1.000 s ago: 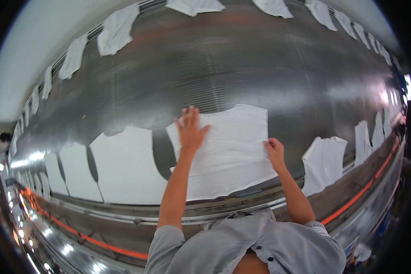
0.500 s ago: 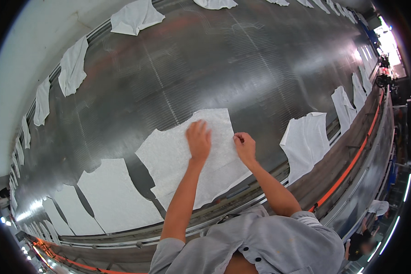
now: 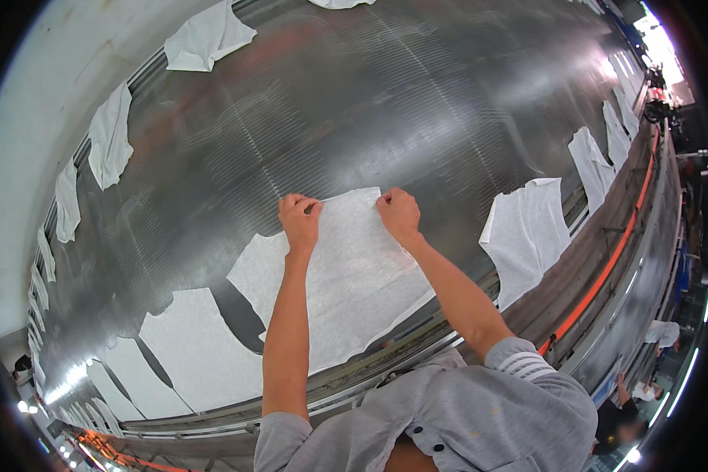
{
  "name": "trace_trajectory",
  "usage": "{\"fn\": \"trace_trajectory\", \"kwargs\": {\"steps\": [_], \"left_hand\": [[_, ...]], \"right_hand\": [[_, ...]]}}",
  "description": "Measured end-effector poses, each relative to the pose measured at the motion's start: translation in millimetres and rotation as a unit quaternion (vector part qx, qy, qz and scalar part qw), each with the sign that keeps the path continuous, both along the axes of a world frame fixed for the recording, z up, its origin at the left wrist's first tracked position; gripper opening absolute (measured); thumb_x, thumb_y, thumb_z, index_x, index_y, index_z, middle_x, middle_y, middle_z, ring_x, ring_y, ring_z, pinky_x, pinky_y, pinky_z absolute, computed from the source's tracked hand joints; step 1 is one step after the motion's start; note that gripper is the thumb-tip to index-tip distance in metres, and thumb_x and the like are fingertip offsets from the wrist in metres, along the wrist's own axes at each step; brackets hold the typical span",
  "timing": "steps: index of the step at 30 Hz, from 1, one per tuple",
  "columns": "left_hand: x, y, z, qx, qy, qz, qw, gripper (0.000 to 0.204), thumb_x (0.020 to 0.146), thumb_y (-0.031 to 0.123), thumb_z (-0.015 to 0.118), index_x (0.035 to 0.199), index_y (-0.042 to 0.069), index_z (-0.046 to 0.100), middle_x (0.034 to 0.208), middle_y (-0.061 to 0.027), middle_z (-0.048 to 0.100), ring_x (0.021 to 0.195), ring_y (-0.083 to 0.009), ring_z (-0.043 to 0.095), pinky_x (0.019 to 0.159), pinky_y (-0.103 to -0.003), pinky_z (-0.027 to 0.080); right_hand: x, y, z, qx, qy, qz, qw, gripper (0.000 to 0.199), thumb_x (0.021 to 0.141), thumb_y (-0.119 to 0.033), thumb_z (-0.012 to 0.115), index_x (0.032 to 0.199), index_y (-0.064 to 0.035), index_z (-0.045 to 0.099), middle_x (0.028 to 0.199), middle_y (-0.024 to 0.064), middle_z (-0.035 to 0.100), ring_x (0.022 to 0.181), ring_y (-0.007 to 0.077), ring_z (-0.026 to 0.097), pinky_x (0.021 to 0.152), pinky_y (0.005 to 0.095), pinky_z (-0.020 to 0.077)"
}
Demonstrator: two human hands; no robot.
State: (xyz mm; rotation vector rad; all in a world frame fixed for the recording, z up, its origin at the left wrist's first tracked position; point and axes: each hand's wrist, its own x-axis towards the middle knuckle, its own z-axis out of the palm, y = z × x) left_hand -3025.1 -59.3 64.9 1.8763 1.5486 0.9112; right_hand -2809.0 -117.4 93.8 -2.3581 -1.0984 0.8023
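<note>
A white cut fabric piece (image 3: 354,291) lies spread on a dark metal surface (image 3: 315,118) in front of me. My left hand (image 3: 299,224) pinches its far edge left of the far right corner. At that corner my right hand (image 3: 399,214) is closed, thumb and fingers together on the cloth. Both forearms reach over the fabric, and the left one hides part of its left side. The piece looks mostly flat, its near edge lying close to the metal rail.
More white pieces lie flat to the left (image 3: 200,350), and a creased one (image 3: 527,232) lies to the right. Others line the far edge, such as a crumpled piece (image 3: 208,35). An orange strip (image 3: 606,271) runs along the right side. A person (image 3: 625,417) is at the lower right.
My left hand has moved from the middle of the cloth to its far edge, left of the corner. My right hand has gone from the right edge up to the far right corner.
</note>
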Motion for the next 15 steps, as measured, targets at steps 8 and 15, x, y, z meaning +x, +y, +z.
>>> {"fn": "trace_trajectory", "kwargs": {"steps": [8, 15], "left_hand": [[-2, 11, 21, -0.056, -0.017, 0.054, 0.997, 0.009, 0.078, 0.012, 0.081, 0.081, 0.006, 0.075, 0.095, -0.0033, 0.057, 0.100, -0.0251, 0.050, 0.088, -0.038, 0.044], [2, 15, 5, -0.046, 0.053, 0.043, 0.997, 0.012, 0.078, 0.017, 0.082, 0.084, 0.009, 0.076, 0.097, -0.0029, 0.057, 0.101, -0.0256, 0.050, 0.089, -0.041, 0.043]], "right_hand": [[2, -6, -7, 0.095, 0.032, -0.030, 0.995, 0.018, 0.086, -0.022, 0.068, 0.089, -0.0047, 0.070, 0.088, 0.0126, 0.071, 0.083, 0.0293, 0.069, 0.075, 0.0402, 0.0528], [1, 2, -9, 0.042, 0.014, -0.017, 0.999, 0.019, 0.085, -0.022, 0.070, 0.091, -0.0047, 0.071, 0.090, 0.0128, 0.072, 0.084, 0.0293, 0.069, 0.076, 0.0408, 0.0533]]}}
